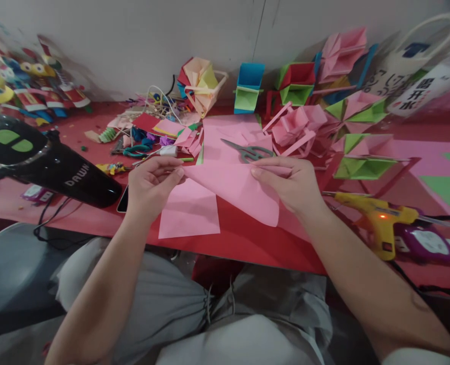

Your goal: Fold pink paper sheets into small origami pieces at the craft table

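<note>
- Pinches a pink sheet at its left corner with left hand.
- Grasps its right end with right hand.
- Holds it above red table, near scissors.

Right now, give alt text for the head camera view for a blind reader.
A person's left hand and right hand hold a bent pink paper sheet over a red table, with grey-handled scissors beyond it and a yellow glue gun to the right.

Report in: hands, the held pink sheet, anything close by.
Left hand and right hand both pinching. Held pink sheet suspended between them. Second pink sheet lying below; scissors just beyond.
</note>
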`<act>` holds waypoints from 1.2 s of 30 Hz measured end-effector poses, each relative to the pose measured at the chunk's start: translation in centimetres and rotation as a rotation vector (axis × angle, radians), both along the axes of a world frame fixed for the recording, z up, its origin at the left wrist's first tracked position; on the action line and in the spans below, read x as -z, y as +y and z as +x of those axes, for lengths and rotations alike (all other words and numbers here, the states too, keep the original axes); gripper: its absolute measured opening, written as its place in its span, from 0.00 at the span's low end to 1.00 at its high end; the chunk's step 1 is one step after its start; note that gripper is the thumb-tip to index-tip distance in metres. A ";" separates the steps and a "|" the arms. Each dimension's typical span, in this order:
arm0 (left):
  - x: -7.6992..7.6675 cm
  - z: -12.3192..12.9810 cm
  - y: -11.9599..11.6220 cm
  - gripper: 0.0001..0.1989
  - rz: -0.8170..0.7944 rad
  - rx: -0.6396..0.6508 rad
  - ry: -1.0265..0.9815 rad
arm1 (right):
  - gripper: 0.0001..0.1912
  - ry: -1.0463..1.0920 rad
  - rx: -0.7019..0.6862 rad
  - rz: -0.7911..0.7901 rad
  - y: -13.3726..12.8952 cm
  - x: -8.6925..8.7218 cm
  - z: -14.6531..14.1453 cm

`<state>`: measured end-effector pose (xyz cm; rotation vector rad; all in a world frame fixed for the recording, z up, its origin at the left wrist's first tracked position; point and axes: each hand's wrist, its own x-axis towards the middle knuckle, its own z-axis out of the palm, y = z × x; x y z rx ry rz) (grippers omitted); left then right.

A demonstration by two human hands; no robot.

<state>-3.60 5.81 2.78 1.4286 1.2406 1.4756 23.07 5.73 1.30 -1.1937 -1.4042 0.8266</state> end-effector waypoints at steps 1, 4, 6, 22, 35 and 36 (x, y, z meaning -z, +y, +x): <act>0.0 0.1 0.0 0.11 0.001 -0.013 0.009 | 0.08 0.003 0.002 0.006 0.0 0.0 -0.1; -0.2 0.1 -0.1 0.10 0.045 -0.046 0.060 | 0.08 0.026 -0.006 0.011 0.0 0.0 -0.2; -0.2 0.0 -0.2 0.09 0.093 -0.053 0.086 | 0.07 0.053 -0.022 -0.007 0.0 0.1 -0.3; 1.8 2.5 -0.4 0.15 -0.192 0.227 -0.286 | 0.08 0.128 -0.004 -0.026 0.1 0.9 -1.1; 2.1 1.7 0.0 0.13 -0.086 0.007 -0.150 | 0.07 0.120 0.013 -0.014 0.1 0.8 -1.0; 2.1 1.7 0.1 0.14 -0.080 0.006 -0.157 | 0.07 0.123 0.012 -0.015 0.1 0.8 -1.0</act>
